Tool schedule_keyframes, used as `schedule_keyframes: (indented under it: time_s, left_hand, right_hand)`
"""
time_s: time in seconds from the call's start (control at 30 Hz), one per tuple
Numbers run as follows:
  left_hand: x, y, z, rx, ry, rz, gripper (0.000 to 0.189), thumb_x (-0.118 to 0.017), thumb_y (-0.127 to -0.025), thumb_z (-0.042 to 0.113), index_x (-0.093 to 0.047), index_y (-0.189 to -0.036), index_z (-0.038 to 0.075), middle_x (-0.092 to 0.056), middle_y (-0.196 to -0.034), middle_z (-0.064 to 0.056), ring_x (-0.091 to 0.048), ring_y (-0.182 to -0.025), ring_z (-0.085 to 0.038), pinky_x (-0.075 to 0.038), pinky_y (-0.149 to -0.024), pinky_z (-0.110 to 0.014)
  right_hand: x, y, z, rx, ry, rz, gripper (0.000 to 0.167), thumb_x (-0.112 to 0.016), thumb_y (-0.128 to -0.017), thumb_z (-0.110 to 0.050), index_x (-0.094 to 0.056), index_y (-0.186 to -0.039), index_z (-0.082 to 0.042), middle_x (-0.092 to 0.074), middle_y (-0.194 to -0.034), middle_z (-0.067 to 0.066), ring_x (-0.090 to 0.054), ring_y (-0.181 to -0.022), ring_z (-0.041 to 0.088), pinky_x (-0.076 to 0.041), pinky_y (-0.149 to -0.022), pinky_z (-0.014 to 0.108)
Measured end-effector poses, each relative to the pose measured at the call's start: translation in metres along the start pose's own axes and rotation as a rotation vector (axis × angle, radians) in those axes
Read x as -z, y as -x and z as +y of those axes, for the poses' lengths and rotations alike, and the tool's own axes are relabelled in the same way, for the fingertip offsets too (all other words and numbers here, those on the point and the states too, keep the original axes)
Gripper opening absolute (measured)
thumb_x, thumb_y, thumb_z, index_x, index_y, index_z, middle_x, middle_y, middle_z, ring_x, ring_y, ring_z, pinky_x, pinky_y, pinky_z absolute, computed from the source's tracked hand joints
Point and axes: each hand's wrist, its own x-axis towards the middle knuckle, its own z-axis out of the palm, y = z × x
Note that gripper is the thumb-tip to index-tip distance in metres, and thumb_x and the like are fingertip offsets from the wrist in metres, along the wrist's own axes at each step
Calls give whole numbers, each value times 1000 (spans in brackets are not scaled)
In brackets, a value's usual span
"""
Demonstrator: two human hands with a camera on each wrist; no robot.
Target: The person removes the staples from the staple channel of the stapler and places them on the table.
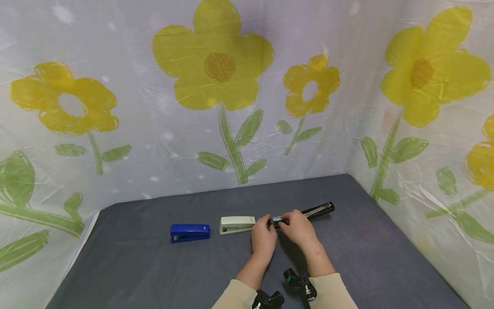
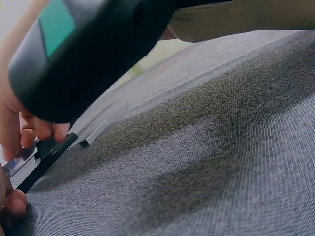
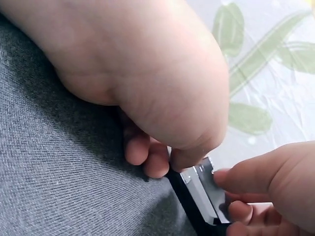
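Both hands work on a black stapler (image 1: 323,209) that is folded open, its long arm with a silver channel stretching to the right. My left hand (image 1: 264,238) grips its left end, fingers and thumb curled at the sides. Close beside it, my right hand (image 1: 300,229) pinches the middle part with thumb and fingertips. The right wrist view shows the metal rail of the stapler (image 3: 199,191) between the fingers of my right hand (image 3: 157,88) and my left hand (image 3: 275,187). My hands hide part of the stapler.
Left of my hands, a pale green stapler (image 1: 237,224) stands on the dark grey cloth-covered table (image 1: 154,274). Farther left is a blue stapler (image 1: 190,232). A flower-printed curtain (image 1: 135,107) borders the table at the back and sides.
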Motion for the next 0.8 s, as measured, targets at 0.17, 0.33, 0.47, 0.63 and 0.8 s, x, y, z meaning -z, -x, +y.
schedule_keyframes:
  time_s: [0.17, 0.33, 0.47, 0.63, 0.8]
  left_hand:
    - [1, 1, 0, 5, 3, -4, 31, -68, -91, -7, -71, -121, -4, -70, -116, -20, -69, -107, -37, -57, -86, -47]
    - [1, 1, -1, 7, 3, 0, 31, -69, -90, -6, -72, -121, -4, -70, -116, -20, -69, -108, -36, -57, -87, -48]
    - [0, 1, -2, 9, 4, 1, 30, -69, -90, -6, -72, -120, -4, -71, -115, -20, -69, -107, -36, -57, -86, -48]
    - [0, 1, -1, -4, 4, 6, 30, -69, -90, -6, -72, -120, -4, -71, -115, -20, -70, -105, -36, -58, -85, -47]
    - [0, 1, 0, -18, -8, 23, 29, -70, -89, -7, -72, -118, -5, -71, -113, -19, -70, -103, -35, -58, -84, -46]
  right_hand:
    - [-1, 1, -2, 6, 14, 31, 22, -75, -94, -17, -76, -112, -4, -63, -98, 7, -63, -81, 22, -53, -65, 39]
    - [-4, 1, -3, 22, -12, 107, 14, -76, -95, -18, -77, -105, -8, -66, -99, 7, -65, -80, 22, -53, -64, 39]
    - [-13, 0, -4, 16, -34, 173, 9, -77, -94, -20, -78, -98, -11, -68, -96, 6, -65, -78, 22, -53, -63, 39]
    - [-23, -2, -7, 10, -38, 272, 7, -79, -92, -21, -79, -91, -14, -70, -89, 2, -66, -75, 21, -53, -63, 40]
    - [-28, -3, -9, 44, -48, 324, 6, -79, -91, -18, -79, -89, -12, -71, -86, 3, -68, -76, 23, -54, -64, 42]
